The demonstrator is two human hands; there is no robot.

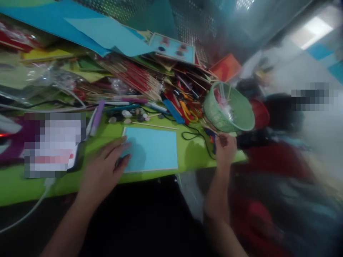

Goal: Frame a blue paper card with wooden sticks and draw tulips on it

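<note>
My left hand [105, 167] lies flat on the green table [16, 185], its fingertips resting on the left edge of a light blue card [152, 148]. Over at the table's right end, my right hand [225, 148] has its fingers curled around something small and dark with a blue part [213, 137], just below a green basket [229, 107]; blur hides what that thing is. A black cord [193, 135] runs from beside the card toward that hand.
A thin wooden stick [155, 125] and small pebbles [128, 116] lie behind the card. Further back are bundled sticks [134, 80], scissors and pens [184, 107], and sheets of coloured paper [107, 35]. A white cable [34, 205] hangs off the front edge.
</note>
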